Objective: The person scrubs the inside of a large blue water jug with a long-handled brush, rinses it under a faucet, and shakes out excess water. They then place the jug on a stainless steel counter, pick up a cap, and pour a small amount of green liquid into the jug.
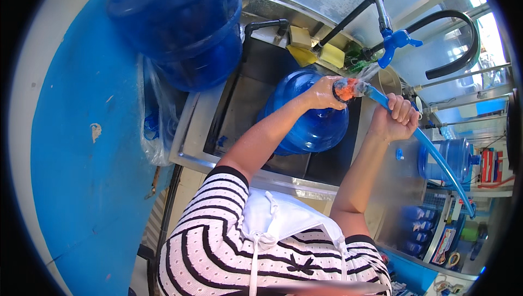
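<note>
A large blue water jug [310, 132] lies tilted in the metal sink, its mouth turned up toward the tap. My left hand [324, 93] is closed around the neck of this jug. In my right fist [399, 119] is the long blue handle of a bottle brush [444, 166], gripped near its upper end. The wet brush head, orange and grey, sits at the jug's mouth; how far it reaches inside is hidden. Water runs from a tap with a blue handle [396, 43] and splashes over the brush head.
Another big blue jug [180, 23] stands at the left beside a clear plastic bag [155, 121]. Yellow sponges [331, 55] lie behind the sink [188, 132], near black pipes [348, 19]. A curved black spout [468, 29] and a further jug [444, 157] are at the right.
</note>
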Demonstrator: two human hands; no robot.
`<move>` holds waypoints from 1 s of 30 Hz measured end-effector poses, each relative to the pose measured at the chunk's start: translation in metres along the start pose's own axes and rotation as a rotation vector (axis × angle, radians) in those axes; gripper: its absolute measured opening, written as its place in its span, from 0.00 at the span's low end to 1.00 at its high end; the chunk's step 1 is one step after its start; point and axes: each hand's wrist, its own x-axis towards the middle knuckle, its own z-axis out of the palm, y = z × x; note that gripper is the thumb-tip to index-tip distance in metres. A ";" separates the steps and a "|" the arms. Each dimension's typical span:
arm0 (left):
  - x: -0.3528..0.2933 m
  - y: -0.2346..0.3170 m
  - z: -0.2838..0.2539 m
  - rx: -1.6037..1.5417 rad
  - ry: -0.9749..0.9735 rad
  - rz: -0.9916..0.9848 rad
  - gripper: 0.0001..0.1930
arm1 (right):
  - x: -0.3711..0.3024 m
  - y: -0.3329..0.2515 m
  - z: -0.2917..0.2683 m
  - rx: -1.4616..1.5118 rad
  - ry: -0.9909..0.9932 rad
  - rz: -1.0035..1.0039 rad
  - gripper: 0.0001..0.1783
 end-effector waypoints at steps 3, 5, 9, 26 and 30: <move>0.002 -0.004 0.001 0.036 0.228 -0.011 0.30 | 0.004 0.004 0.003 -0.057 -0.030 -0.033 0.26; 0.000 -0.007 0.008 0.194 0.416 -0.124 0.28 | 0.004 0.006 0.001 -0.024 0.000 -0.065 0.26; -0.001 -0.032 0.007 0.083 0.265 0.135 0.28 | 0.006 0.009 0.006 -0.055 -0.107 -0.010 0.25; -0.016 -0.019 0.019 0.158 0.296 0.060 0.32 | -0.044 0.155 0.060 -0.597 -0.074 0.423 0.08; -0.012 -0.048 0.031 0.296 0.455 0.183 0.29 | -0.045 0.174 0.081 -0.961 -0.030 0.938 0.17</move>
